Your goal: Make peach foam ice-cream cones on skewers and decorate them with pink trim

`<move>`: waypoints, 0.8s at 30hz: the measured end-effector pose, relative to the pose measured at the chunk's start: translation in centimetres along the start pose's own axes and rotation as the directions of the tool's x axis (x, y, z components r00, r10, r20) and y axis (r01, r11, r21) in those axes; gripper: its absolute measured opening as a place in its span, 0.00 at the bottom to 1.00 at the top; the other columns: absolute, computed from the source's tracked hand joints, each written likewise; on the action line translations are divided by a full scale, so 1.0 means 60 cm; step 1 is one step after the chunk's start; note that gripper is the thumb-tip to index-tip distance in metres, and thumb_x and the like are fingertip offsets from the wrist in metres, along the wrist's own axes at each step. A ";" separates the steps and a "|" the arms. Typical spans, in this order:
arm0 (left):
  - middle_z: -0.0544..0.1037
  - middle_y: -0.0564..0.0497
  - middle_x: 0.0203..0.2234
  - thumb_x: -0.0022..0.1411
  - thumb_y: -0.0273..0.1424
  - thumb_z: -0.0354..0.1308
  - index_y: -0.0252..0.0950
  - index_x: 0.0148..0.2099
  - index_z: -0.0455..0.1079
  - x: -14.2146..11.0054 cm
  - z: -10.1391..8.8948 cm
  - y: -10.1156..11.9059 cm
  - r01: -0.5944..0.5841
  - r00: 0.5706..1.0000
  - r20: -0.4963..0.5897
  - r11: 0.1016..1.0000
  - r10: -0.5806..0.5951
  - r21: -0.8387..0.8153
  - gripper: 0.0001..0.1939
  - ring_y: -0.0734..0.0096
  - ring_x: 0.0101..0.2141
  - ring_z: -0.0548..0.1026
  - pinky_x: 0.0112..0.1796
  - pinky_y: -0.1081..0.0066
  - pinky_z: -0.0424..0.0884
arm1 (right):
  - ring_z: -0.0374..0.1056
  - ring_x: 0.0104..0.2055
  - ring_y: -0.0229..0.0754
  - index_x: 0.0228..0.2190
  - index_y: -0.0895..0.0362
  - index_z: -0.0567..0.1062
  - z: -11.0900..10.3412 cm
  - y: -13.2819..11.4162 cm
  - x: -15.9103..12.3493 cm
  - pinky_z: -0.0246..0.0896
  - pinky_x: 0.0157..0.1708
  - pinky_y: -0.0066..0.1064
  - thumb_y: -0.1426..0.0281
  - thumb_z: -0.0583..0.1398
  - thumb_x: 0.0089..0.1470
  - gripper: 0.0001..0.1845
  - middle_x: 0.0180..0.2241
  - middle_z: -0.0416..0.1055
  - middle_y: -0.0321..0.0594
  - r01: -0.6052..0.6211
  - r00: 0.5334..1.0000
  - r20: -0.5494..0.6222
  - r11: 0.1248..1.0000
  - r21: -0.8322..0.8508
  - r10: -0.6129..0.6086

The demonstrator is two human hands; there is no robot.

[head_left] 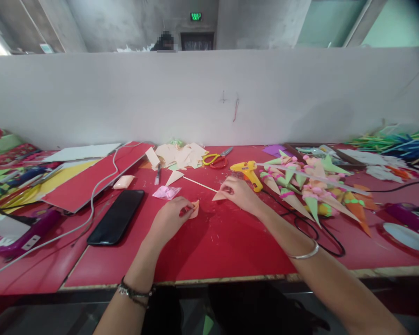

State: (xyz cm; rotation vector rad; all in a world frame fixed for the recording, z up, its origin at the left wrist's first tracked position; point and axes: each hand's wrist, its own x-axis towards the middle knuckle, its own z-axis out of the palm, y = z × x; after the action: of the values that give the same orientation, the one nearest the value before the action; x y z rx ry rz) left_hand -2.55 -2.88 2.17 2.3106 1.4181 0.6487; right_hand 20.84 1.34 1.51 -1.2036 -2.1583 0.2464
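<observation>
My left hand (172,216) pinches a small peach-orange piece (195,210) between thumb and fingers, just above the red tabletop. To its right, my right hand (240,193) has its fingers closed on a peach paper cone (219,197), whose tip points left. A thin pale stick (199,183) runs from near the cone to another cream paper cone (175,177) lying behind. Close to my left hand is a small clear bag of pink clay-like material (165,191). A yellow glue gun (248,173) lies just beyond my right hand.
Scissors (217,160) and cream paper pieces (181,154) lie at the back. Decorated paper cones (310,186) are heaped at right, beside a looping black cord (340,249). At left are a black phone (117,218), a white cable (92,197) and a red board (94,179).
</observation>
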 end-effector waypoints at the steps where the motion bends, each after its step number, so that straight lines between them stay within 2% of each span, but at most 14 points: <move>1: 0.71 0.50 0.28 0.55 0.31 0.49 0.35 0.32 0.68 0.000 0.001 0.000 -0.010 1.000 -0.002 1.000 0.010 -0.011 0.08 0.73 0.27 0.68 0.29 0.74 0.63 | 0.60 0.27 0.34 0.22 0.59 0.68 0.000 -0.003 0.000 0.56 0.28 0.26 0.76 0.54 0.46 0.05 0.25 0.63 0.37 -0.008 1.000 -0.026 1.000 0.015 0.009; 5: 0.70 0.49 0.26 0.55 0.31 0.50 0.33 0.30 0.67 0.003 0.007 -0.001 -0.046 0.999 -0.019 0.996 0.044 -0.078 0.08 0.73 0.26 0.68 0.29 0.74 0.64 | 0.62 0.24 0.33 0.23 0.58 0.65 0.007 -0.023 -0.007 0.57 0.25 0.24 0.72 0.55 0.46 0.03 0.24 0.64 0.35 -0.098 0.989 -0.091 0.977 0.187 0.117; 8: 0.71 0.49 0.27 0.54 0.30 0.50 0.33 0.30 0.67 0.005 0.012 0.001 -0.038 0.999 -0.022 0.991 0.035 -0.132 0.07 0.72 0.28 0.69 0.29 0.74 0.65 | 0.60 0.23 0.33 0.21 0.58 0.64 0.019 -0.042 -0.014 0.55 0.24 0.24 0.69 0.55 0.47 0.07 0.21 0.63 0.34 -0.132 0.989 -0.038 0.961 0.242 0.145; 12: 0.71 0.49 0.27 0.54 0.29 0.49 0.33 0.30 0.66 0.004 0.013 0.005 0.011 1.000 0.008 0.991 -0.010 -0.134 0.06 0.72 0.27 0.69 0.29 0.74 0.64 | 0.57 0.23 0.31 0.18 0.58 0.64 0.031 -0.058 -0.020 0.51 0.24 0.23 0.69 0.54 0.48 0.10 0.20 0.62 0.34 -0.021 0.998 0.065 0.984 0.179 0.009; 15: 0.72 0.50 0.26 0.54 0.29 0.48 0.34 0.30 0.65 0.003 0.010 0.008 0.033 0.999 0.028 0.994 -0.030 -0.106 0.06 0.72 0.27 0.69 0.29 0.74 0.63 | 0.58 0.24 0.31 0.18 0.59 0.66 0.033 -0.063 -0.022 0.50 0.25 0.23 0.70 0.54 0.48 0.10 0.21 0.63 0.34 0.026 0.992 0.118 0.989 0.143 -0.043; 19: 0.72 0.51 0.24 0.54 0.34 0.48 0.35 0.29 0.65 0.000 0.007 0.010 0.054 0.998 0.028 0.998 -0.052 -0.039 0.09 0.72 0.25 0.68 0.28 0.74 0.62 | 0.57 0.23 0.32 0.17 0.59 0.66 0.037 -0.065 -0.025 0.48 0.25 0.24 0.71 0.55 0.46 0.09 0.19 0.63 0.34 0.022 0.985 0.171 0.996 0.089 -0.037; 22: 0.72 0.51 0.25 0.54 0.35 0.49 0.36 0.29 0.66 -0.002 0.005 0.014 0.067 0.997 0.034 0.998 -0.067 -0.014 0.10 0.73 0.25 0.68 0.28 0.74 0.61 | 0.56 0.22 0.31 0.16 0.59 0.65 0.040 -0.067 -0.026 0.45 0.23 0.24 0.70 0.55 0.45 0.10 0.19 0.63 0.34 -0.013 0.988 0.152 0.999 0.049 0.005; 24: 0.72 0.51 0.24 0.54 0.36 0.49 0.36 0.28 0.66 -0.002 0.003 0.017 0.072 0.996 0.047 0.997 -0.072 -0.002 0.11 0.73 0.25 0.68 0.27 0.75 0.60 | 0.53 0.21 0.30 0.15 0.59 0.64 0.042 -0.069 -0.025 0.44 0.22 0.24 0.67 0.54 0.48 0.14 0.17 0.61 0.33 -0.048 0.993 0.114 0.998 0.036 0.044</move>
State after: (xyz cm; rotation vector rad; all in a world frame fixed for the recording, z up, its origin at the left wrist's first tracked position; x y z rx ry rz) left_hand -1.73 -3.47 2.53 2.2455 1.4704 0.5724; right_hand 17.00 -1.87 0.75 -1.2454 -2.2131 0.3831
